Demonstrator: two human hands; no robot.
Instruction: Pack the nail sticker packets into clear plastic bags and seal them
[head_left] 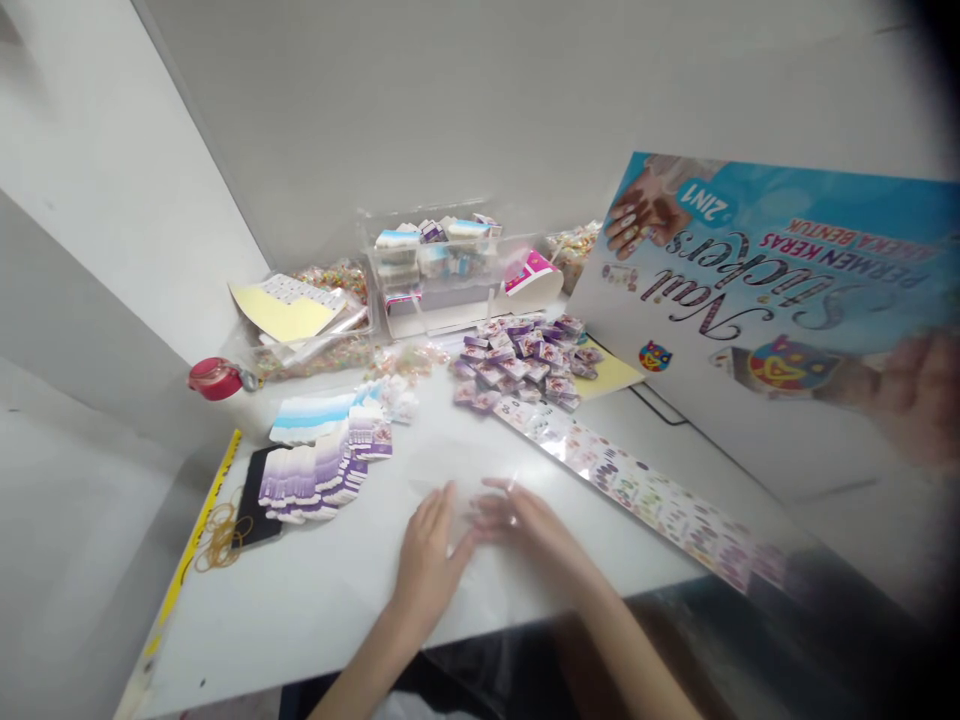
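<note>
Two bare hands meet low over a white tabletop, seen from above by the person's own head camera. Between and just below the fingers there seems to be a thin, see-through plastic film; it is so faint that its outline and long axis cannot be told. The left hand lies on the film's left, fingers extended and close together, pointing away from the body, thumb stretched out toward the other hand. The right hand comes in from the right, blurred, its fingers loosely parted and pointing left; neither hand is plainly nearer the film, and whether either grips it cannot be told. Both forearms slant inward from the near edge. Left of the left hand lies a fanned stack of purple-and-white paper cards. Right of the right hand, a long strip of printed nail-sticker sheets runs diagonally from a heap of small purple-and-white packets down toward the near edge.
</note>
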